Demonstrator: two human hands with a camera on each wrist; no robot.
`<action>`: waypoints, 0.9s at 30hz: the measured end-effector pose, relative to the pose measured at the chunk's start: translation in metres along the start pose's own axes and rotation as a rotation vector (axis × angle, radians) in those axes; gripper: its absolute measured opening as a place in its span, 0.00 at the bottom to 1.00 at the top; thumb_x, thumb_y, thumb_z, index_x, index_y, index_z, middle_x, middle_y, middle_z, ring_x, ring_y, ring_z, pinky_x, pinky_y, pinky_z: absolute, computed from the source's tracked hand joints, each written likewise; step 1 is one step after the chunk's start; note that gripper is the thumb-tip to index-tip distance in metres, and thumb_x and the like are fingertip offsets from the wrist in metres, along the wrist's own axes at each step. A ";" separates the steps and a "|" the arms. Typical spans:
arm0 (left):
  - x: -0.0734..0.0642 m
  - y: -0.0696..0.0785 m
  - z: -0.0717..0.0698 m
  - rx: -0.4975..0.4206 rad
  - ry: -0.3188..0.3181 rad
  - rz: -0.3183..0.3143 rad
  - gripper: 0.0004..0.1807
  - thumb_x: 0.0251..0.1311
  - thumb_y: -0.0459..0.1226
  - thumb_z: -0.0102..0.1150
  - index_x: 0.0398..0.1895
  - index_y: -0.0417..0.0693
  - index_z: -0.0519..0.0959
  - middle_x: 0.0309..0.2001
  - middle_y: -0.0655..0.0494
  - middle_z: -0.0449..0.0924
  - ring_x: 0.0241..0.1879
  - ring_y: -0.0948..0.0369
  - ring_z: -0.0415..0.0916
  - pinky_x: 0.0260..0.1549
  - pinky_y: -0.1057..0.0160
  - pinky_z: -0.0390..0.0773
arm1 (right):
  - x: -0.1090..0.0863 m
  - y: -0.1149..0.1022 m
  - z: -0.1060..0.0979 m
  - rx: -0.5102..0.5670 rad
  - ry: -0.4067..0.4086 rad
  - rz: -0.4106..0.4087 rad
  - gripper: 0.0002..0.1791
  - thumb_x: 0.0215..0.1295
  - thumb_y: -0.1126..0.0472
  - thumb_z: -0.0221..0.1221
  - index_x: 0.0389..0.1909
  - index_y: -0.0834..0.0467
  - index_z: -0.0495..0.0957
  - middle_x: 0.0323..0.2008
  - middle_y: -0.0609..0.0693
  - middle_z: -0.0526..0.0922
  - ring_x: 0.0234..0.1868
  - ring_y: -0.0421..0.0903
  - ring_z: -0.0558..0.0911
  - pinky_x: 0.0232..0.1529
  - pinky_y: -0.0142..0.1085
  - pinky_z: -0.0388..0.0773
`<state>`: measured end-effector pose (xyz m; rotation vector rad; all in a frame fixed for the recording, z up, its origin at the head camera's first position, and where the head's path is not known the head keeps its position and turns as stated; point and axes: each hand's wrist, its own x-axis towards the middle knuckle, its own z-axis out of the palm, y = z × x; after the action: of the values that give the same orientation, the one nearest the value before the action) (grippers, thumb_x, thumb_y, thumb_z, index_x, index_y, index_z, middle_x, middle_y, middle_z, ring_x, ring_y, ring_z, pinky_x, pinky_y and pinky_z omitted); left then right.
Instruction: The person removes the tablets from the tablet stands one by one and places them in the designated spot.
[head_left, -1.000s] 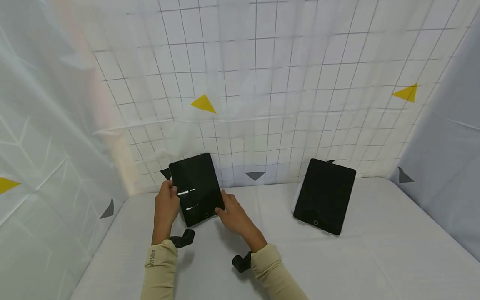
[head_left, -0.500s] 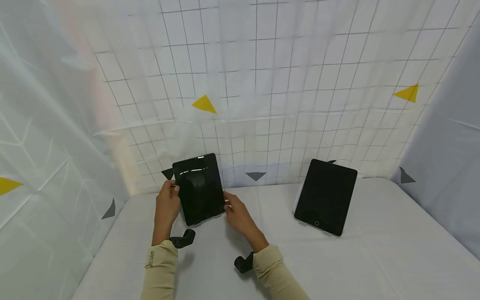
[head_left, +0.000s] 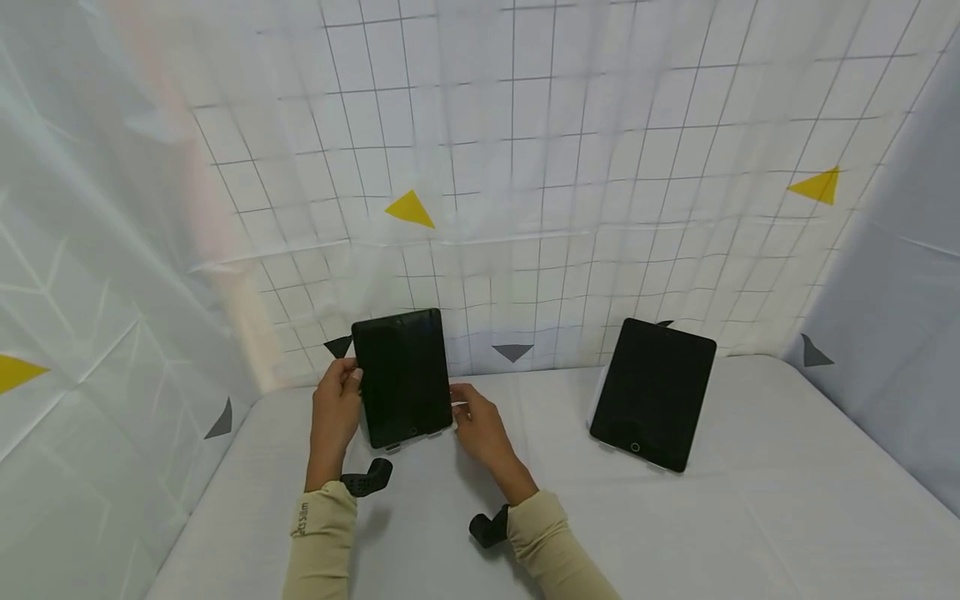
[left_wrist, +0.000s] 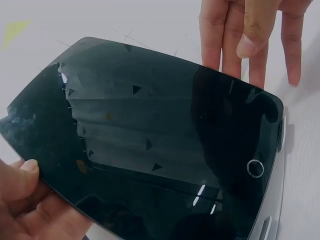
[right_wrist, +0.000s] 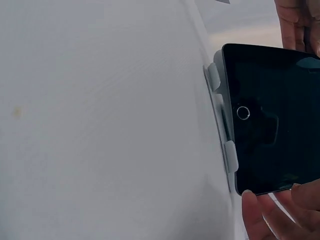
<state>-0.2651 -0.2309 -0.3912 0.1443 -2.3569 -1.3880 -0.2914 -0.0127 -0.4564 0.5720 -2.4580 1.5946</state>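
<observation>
A black-screened tablet (head_left: 403,379) with a round home button leans back at the left of the white table. White lips of a stand (right_wrist: 231,156) show under its lower edge in the right wrist view. My left hand (head_left: 334,407) pinches the tablet's left edge, its thumb (left_wrist: 30,166) at the front and fingers partly hidden behind. At the lower right edge is my right hand (head_left: 480,429); its straight fingers (left_wrist: 232,45) reach the edge, partly hidden behind the tablet, while its thumb (left_wrist: 247,46) stands apart from the screen.
A second black tablet (head_left: 654,396) leans on a white support at the right of the table (head_left: 675,533). Behind the table hangs a white grid-patterned curtain (head_left: 562,208), with further sheets on both sides. Black cameras (head_left: 489,527) sit on the wrists.
The left tablet has turned slightly clockwise to a straighter stance, its top shifting right. My right thumb has come off the screen's front. My left hand has kept its grip.
</observation>
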 end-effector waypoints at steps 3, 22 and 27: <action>-0.001 0.002 0.000 -0.026 0.006 0.002 0.19 0.84 0.36 0.43 0.69 0.34 0.70 0.62 0.35 0.76 0.56 0.43 0.74 0.55 0.44 0.74 | 0.000 -0.002 -0.001 0.022 0.009 0.016 0.19 0.78 0.75 0.50 0.65 0.66 0.75 0.59 0.60 0.81 0.55 0.55 0.84 0.44 0.40 0.84; -0.003 0.008 -0.001 -0.116 0.016 -0.002 0.20 0.84 0.37 0.45 0.70 0.36 0.71 0.59 0.40 0.77 0.51 0.49 0.75 0.50 0.51 0.76 | 0.004 -0.014 -0.014 0.011 0.149 0.004 0.06 0.79 0.63 0.59 0.50 0.59 0.81 0.41 0.50 0.84 0.40 0.47 0.83 0.40 0.43 0.81; -0.003 0.013 -0.002 -0.117 0.018 0.008 0.20 0.84 0.37 0.46 0.70 0.36 0.72 0.58 0.40 0.78 0.49 0.49 0.76 0.48 0.56 0.77 | 0.004 -0.018 -0.021 0.016 0.145 -0.003 0.05 0.78 0.63 0.60 0.48 0.59 0.81 0.40 0.50 0.84 0.38 0.46 0.83 0.39 0.42 0.81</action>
<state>-0.2602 -0.2250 -0.3805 0.1137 -2.2522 -1.5092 -0.2898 -0.0010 -0.4308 0.4454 -2.3403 1.5959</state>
